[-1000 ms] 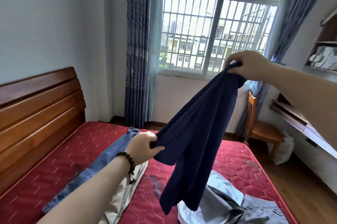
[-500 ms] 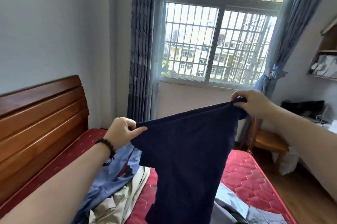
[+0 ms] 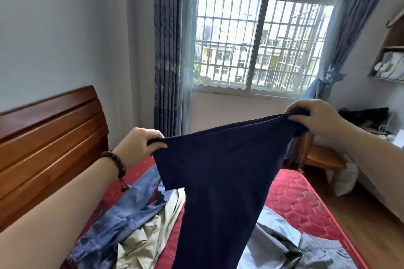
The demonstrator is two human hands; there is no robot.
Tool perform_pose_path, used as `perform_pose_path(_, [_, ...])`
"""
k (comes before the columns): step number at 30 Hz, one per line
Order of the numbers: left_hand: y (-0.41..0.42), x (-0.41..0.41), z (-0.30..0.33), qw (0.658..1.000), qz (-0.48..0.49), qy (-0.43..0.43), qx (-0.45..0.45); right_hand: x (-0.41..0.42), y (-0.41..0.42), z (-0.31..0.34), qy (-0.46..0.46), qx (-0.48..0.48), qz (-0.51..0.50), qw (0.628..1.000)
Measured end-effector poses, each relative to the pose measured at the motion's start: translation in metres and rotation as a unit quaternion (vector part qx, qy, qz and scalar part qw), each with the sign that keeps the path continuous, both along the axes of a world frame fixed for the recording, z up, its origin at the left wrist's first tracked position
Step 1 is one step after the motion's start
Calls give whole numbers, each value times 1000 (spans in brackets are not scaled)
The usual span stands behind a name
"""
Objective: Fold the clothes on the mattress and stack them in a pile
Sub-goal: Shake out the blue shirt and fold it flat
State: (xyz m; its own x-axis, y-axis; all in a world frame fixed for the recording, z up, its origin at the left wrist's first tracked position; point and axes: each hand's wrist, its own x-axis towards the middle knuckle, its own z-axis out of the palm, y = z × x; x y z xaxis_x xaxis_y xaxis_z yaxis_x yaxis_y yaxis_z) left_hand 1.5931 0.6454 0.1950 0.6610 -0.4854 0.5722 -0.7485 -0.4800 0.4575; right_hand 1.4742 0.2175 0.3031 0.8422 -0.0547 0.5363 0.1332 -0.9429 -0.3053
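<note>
Navy garment [image 3: 218,181] held up above mattress [image 3: 301,201], top edge stretched between both hands. Left hand [image 3: 140,146] pinches one corner; right hand [image 3: 317,117] grips the other, higher. Rest hangs down. Blue jeans [image 3: 131,207], beige piece [image 3: 150,238], grey clothes [image 3: 295,244] lie unfolded on mattress below.

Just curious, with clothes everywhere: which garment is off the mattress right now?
The navy garment. Both hands hold it up by its top edge, while the blue jeans, beige garment and grey garment lie on the mattress.

Left hand [image 3: 140,146], right hand [image 3: 314,118] grip navy garment [image 3: 218,176] aloft.
</note>
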Motion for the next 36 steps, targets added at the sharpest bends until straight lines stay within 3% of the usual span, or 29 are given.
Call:
perform_pose_path(3, [5, -19, -15, 998, 13, -51, -46, -23, 21, -21, -88, 19, -6, 996])
perform_pose_path(7, [12, -56, -46, 998, 61, 24, 11, -49, 39, -61, 1, -10, -25, 1000])
perform_pose_path(12, [33, -123, -42, 986, 75, 112, -94, -95, 50, -57, -35, 50, 5, 998])
perform_pose_path(16, [46, -204, -54, 946, 92, 180, -254, -157, 68, -64, -39, 139, 51, 988])
perform_pose_path(19, [55, -262, -74, 930, 122, 186, -293, -207, 81, -80, -33, 199, 58, 978])
perform_pose_path(27, [81, -349, -114, 914, 164, 224, -296, -288, 103, -113, 2, 250, 39, 967])
perform_pose_path(36, [82, -327, -178, 920, 209, 259, -208, -239, 104, -162, 74, 174, -12, 982])
